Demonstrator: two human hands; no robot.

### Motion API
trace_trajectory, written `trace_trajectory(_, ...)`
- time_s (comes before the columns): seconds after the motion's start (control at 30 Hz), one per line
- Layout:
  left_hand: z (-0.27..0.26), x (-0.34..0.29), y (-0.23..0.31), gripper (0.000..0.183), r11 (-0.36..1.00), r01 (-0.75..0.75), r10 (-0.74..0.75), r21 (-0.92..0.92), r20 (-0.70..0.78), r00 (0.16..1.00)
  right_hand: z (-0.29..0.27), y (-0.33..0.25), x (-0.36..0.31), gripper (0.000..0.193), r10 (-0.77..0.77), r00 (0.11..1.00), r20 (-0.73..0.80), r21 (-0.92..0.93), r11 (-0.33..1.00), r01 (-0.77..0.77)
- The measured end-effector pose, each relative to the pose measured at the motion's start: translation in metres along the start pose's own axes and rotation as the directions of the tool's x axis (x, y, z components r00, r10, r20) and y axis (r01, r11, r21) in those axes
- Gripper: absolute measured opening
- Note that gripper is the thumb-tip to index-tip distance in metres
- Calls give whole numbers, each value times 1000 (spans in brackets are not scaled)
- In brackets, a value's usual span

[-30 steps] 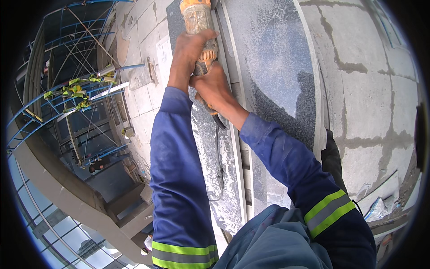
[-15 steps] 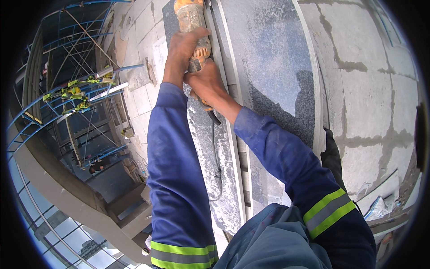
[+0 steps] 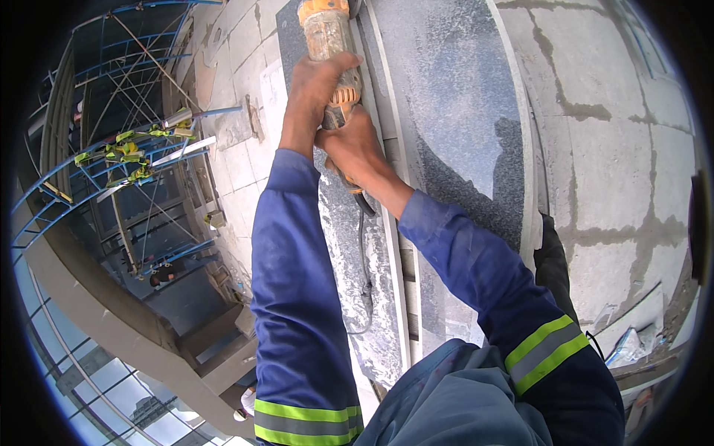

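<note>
Both my hands grip a dusty orange-and-grey angle grinder point(image 3: 328, 36) at the top of the view. Around the middle of its body wraps my left hand point(image 3: 316, 85). My right hand point(image 3: 352, 145) is closed on the rear handle, below and right of the left. The tool's head runs up to the picture's edge, and its disc cannot be made out. From the handle a black cord point(image 3: 362, 245) trails down over a dark stone slab point(image 3: 338, 275) smeared with white dust. The grinder lies over the slab's right-hand part.
To the right lies a wider grey stone slab point(image 3: 454, 67), partly in my shadow. Concrete paving point(image 3: 610, 171) spreads beyond it, with a clear plastic bag point(image 3: 628, 346) at lower right. Blue scaffolding point(image 3: 141, 156) hung with yellow-green straps stands left, above a drop where a person point(image 3: 162, 276) shows far below.
The grinder and both hands have shifted slightly right and toward me. My grip on the tool looks the same.
</note>
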State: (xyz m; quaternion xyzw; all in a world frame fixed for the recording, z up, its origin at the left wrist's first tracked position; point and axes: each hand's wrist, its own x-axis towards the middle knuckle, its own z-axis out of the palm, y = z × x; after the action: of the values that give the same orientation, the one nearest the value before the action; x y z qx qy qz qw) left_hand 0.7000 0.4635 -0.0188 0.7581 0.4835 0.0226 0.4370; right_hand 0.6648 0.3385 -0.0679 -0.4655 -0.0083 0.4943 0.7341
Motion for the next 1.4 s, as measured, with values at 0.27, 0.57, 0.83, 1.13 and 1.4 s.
trace_trajectory(0.27, -6, 2, -1, 58, 999, 41, -41, -3, 46, 998, 5, 6, 7, 21, 26, 1000, 0, -23, 999, -26)
trace_trajectory(0.57, -8, 15, -5, 61, 999, 38, -38, -17, 35, 999, 11, 16, 24, 22, 10, 999, -37, -80, 997, -13)
trace_trajectory(0.83, -4, 2, -1, 60, 1000, 20, -20, 24, 24, 1000, 5, 8, 7, 22, 3, 1000, -21, -44, 999, -4)
trace_trajectory(1.13, -6, 4, -11, 59, 999, -10, 10, 31, -1, 1000, 8, 21, 6, 23, -41, 998, -39, -29, 999, 40)
trace_trajectory(1.4, -5, -4, -8, 60, 1000, -10, 10, 21, 20, 1000, 7, 16, 0, 22, -13, 999, -37, -33, 999, 12)
